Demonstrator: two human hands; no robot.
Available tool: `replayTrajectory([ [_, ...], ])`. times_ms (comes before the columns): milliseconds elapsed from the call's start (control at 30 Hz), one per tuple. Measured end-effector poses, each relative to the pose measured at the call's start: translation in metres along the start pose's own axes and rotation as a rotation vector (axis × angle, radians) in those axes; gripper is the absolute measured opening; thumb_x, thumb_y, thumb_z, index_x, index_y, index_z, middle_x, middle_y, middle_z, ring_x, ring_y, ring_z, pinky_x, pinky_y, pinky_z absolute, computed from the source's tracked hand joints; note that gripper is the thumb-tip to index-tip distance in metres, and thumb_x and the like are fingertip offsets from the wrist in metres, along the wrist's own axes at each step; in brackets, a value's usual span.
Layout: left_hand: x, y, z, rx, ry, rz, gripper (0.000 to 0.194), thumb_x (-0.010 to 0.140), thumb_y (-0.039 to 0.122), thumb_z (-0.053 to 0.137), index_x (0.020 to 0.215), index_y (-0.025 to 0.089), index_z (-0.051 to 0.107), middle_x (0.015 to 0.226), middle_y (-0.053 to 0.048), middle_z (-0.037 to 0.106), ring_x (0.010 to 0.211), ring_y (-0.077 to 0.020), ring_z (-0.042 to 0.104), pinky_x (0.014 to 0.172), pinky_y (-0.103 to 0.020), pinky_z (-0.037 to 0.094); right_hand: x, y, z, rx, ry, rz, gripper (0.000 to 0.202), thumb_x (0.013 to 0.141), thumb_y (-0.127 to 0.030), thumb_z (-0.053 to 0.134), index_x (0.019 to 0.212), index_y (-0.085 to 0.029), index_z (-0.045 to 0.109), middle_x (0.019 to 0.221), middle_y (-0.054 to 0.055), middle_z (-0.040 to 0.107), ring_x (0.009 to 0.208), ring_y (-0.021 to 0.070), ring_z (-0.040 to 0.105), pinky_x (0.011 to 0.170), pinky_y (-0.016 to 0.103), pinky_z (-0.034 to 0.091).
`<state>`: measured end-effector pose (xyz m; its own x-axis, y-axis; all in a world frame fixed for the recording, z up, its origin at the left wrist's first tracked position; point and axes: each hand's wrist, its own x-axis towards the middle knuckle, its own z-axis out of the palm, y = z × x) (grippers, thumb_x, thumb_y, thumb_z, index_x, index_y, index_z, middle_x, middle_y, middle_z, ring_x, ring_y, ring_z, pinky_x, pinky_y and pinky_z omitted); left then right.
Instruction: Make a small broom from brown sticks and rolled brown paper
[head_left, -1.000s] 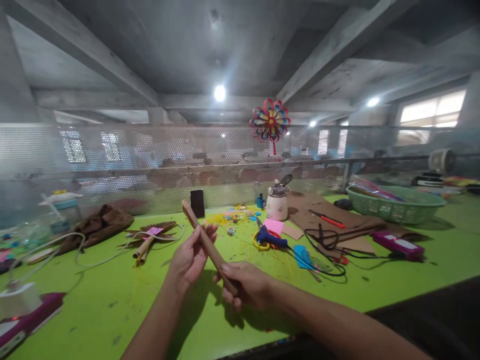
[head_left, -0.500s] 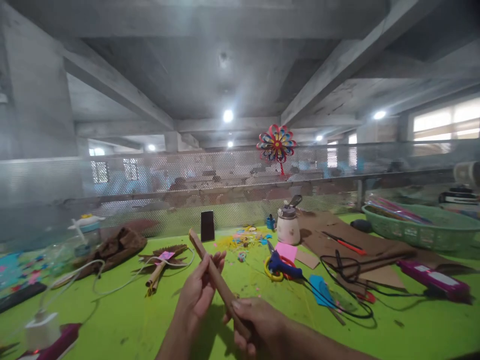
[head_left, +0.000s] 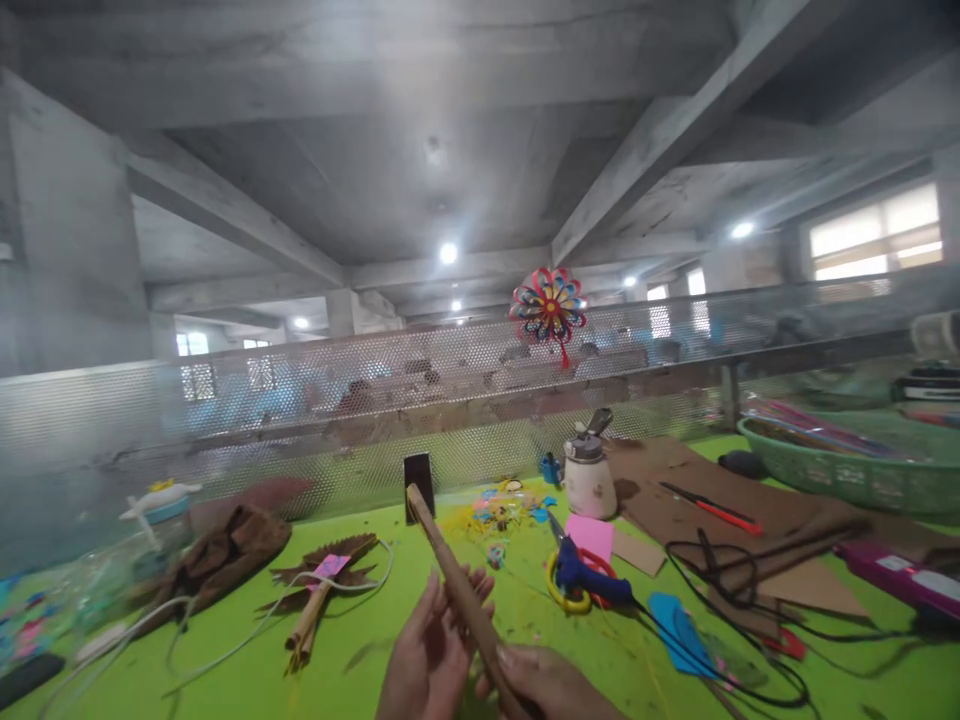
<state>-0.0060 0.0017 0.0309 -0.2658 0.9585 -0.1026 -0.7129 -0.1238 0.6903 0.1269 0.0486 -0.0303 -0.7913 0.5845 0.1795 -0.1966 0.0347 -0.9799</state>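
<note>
A long rolled strip of brown paper slants up and away from me over the table. My right hand grips its near end, thumb on top and fingers curled below. Around its middle is my left hand, palm up, with fingers behind the roll and the thumb raised beside it. The far tip overlaps a dark phone that leans upright. To the left lies a brown leaf-shaped paper piece with a pink patch and rolled brown stems.
Right of my hands lie blue-handled scissors, a pink paper, a blue paper piece and a black cord. Behind them stand a white bottle, brown paper and a green basket. A mesh partition closes the back.
The view has tilted up and turned slightly left, so things sit lower and mostly farther right. My left thumb has lifted from the paper roll; my right hand keeps its grip.
</note>
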Motion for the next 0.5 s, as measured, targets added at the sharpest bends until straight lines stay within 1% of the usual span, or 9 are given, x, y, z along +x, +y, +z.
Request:
replayTrajectory([
  [67,0.006,-0.008,-0.006,0.037,-0.019,-0.031,0.014,0.075,0.021,0.066,0.086,0.012,0.065,0.092,-0.015,0.068,0.086,-0.0246,0.066,0.067,-0.029,0.054,0.003,0.000,-0.005,-0.040,0.019,-0.024,0.068,0.066,-0.082,0.045,0.073,-0.016,0.061,0.051,-0.003,0.043,0.042,0.0064,0.034,0.043,0.020,0.026],
  [133,0.011,-0.016,-0.011,0.115,-0.032,-0.026,0.021,0.066,0.026,0.076,0.080,0.014,0.066,0.077,-0.008,0.065,0.066,-0.0185,0.063,0.050,-0.024,0.046,0.006,0.001,-0.009,-0.059,0.037,-0.050,0.069,0.064,-0.084,0.044,0.071,-0.017,0.060,0.053,-0.003,0.043,0.044,0.0070,0.035,0.046,0.021,0.028],
  [167,0.012,-0.019,-0.012,0.148,-0.052,-0.018,0.026,0.063,0.029,0.078,0.081,0.015,0.066,0.072,-0.005,0.063,0.062,-0.0161,0.060,0.048,-0.023,0.044,0.007,0.002,-0.010,-0.060,0.047,-0.057,0.069,0.064,-0.084,0.043,0.070,-0.017,0.060,0.054,-0.002,0.045,0.044,0.0073,0.037,0.046,0.021,0.029],
  [200,0.013,-0.021,-0.012,0.178,-0.065,-0.016,0.030,0.061,0.031,0.080,0.082,0.016,0.066,0.069,-0.003,0.060,0.059,-0.0145,0.057,0.048,-0.022,0.042,0.008,0.003,-0.009,-0.055,0.056,-0.059,0.069,0.064,-0.084,0.043,0.069,-0.017,0.059,0.054,-0.001,0.047,0.045,0.0075,0.039,0.046,0.021,0.030],
  [267,0.010,-0.024,-0.010,0.217,-0.069,-0.025,0.034,0.059,0.033,0.081,0.085,0.016,0.067,0.067,-0.001,0.058,0.059,-0.0132,0.056,0.052,-0.022,0.044,0.009,0.005,-0.007,-0.044,0.063,-0.055,0.069,0.064,-0.084,0.043,0.070,-0.017,0.059,0.052,-0.001,0.048,0.043,0.0079,0.041,0.044,0.020,0.030],
  [333,0.004,-0.024,-0.005,0.246,-0.041,-0.031,0.033,0.059,0.032,0.082,0.084,0.016,0.068,0.068,-0.001,0.058,0.059,-0.0126,0.055,0.054,-0.022,0.045,0.006,0.006,-0.001,-0.007,0.074,-0.034,0.068,0.066,-0.083,0.042,0.074,-0.017,0.057,0.046,-0.003,0.048,0.038,0.0085,0.041,0.040,0.020,0.029],
  [367,0.000,-0.023,-0.002,0.259,-0.042,-0.011,0.031,0.061,0.031,0.080,0.084,0.015,0.068,0.069,-0.001,0.058,0.060,-0.0120,0.055,0.053,-0.021,0.044,0.003,0.006,0.002,0.022,0.086,-0.020,0.067,0.068,-0.082,0.041,0.078,-0.017,0.056,0.043,-0.003,0.047,0.035,0.0087,0.040,0.037,0.020,0.028],
  [433,-0.007,-0.021,0.004,0.284,-0.059,0.018,0.028,0.066,0.029,0.077,0.088,0.014,0.068,0.070,-0.001,0.059,0.060,-0.0109,0.054,0.053,-0.020,0.044,-0.006,0.004,0.009,0.101,0.142,0.022,0.062,0.073,-0.077,0.042,0.084,-0.017,0.053,0.041,-0.005,0.048,0.029,0.0082,0.036,0.034,0.020,0.027],
  [500,-0.011,-0.020,0.007,0.292,-0.068,0.023,0.026,0.069,0.028,0.075,0.089,0.013,0.068,0.072,-0.002,0.060,0.059,-0.0098,0.053,0.050,-0.019,0.041,-0.015,-0.001,0.013,0.136,0.172,0.036,0.051,0.079,-0.067,0.047,0.086,-0.017,0.052,0.046,-0.005,0.051,0.031,0.0064,0.037,0.036,0.019,0.030],
])
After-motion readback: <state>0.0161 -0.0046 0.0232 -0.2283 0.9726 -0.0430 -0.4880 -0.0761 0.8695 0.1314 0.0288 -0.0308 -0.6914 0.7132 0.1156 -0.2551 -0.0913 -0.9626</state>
